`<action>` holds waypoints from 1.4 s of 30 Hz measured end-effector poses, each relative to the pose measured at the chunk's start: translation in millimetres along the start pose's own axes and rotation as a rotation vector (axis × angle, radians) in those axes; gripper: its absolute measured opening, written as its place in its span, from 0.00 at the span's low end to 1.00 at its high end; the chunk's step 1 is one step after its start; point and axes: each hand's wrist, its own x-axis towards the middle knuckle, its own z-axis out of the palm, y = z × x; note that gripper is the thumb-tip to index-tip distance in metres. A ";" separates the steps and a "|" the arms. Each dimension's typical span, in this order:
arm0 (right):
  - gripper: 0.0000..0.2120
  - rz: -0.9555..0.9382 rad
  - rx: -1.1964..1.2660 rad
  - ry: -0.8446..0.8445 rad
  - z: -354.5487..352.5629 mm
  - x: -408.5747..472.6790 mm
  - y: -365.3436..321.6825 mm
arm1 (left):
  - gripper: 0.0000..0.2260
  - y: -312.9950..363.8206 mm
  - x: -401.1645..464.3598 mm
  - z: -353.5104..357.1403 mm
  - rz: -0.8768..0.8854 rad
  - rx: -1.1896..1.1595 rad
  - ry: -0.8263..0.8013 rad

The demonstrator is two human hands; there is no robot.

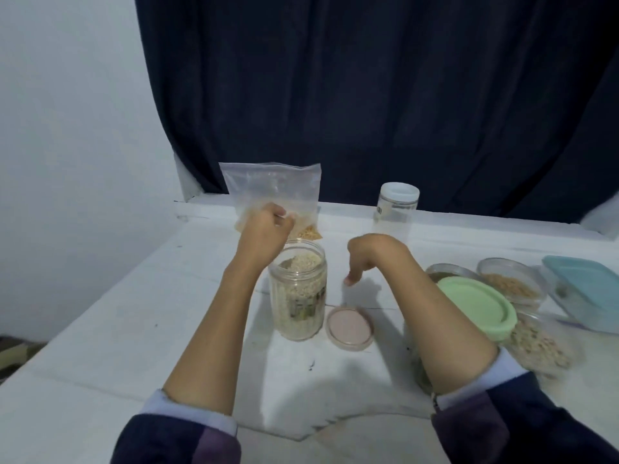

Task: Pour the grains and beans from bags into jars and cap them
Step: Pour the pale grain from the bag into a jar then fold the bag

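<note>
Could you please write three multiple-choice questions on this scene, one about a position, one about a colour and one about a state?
1. Where does the pink lid lie?
A. On the table right of the open grain jar
B. On the grain jar
C. Inside the plastic bag

2. What colour is the lid on the jar by the right forearm?
A. Red
B. Light green
C. Black

3. What is the left hand doing?
A. Lying flat on the table
B. Holding the pink lid
C. Pinching the plastic bag

Answers: 1 A, the lid lies flat beside the jar. 2 B, the green lid shows plainly. 3 C, its fingers close on the bag behind the jar.
</note>
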 end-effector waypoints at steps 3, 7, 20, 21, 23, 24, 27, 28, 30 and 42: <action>0.36 0.003 -0.012 -0.121 28.5 9.7 -7.5 | 0.10 -19.7 -2.9 15.5 -0.089 -0.235 -0.143; 0.51 0.003 0.052 -0.181 92.3 32.2 -19.4 | 0.06 -35.6 -5.8 27.9 -0.271 -0.614 -0.183; 0.29 -0.283 2.092 0.631 62.6 39.8 -22.4 | 0.20 -50.8 -14.6 42.1 -0.235 -0.927 0.027; 0.24 -0.350 2.121 0.562 61.9 37.2 -30.4 | 0.20 -51.1 -14.7 42.3 -0.238 -0.935 0.013; 0.18 -0.429 2.057 0.494 64.5 33.3 -43.4 | 0.24 -50.3 -17.4 40.2 -0.224 -0.982 -0.053; 0.18 -0.476 2.027 0.470 66.4 33.2 -47.0 | 0.28 -52.1 -18.3 40.1 -0.222 -0.989 -0.083; 0.19 -0.569 2.041 0.418 68.1 32.2 -49.2 | 0.29 -54.9 -18.3 36.8 -0.235 -0.973 -0.074; 0.19 -0.576 2.047 0.412 67.0 31.1 -48.9 | 0.25 -55.1 -17.6 36.3 -0.236 -0.979 -0.060; 0.18 -0.590 2.035 0.400 65.8 30.5 -48.4 | 0.21 -55.1 -17.6 37.0 -0.220 -0.988 -0.071; 0.16 -0.541 1.813 0.323 62.4 40.3 -44.3 | 0.22 -62.7 -18.5 42.1 -0.178 -0.969 -0.099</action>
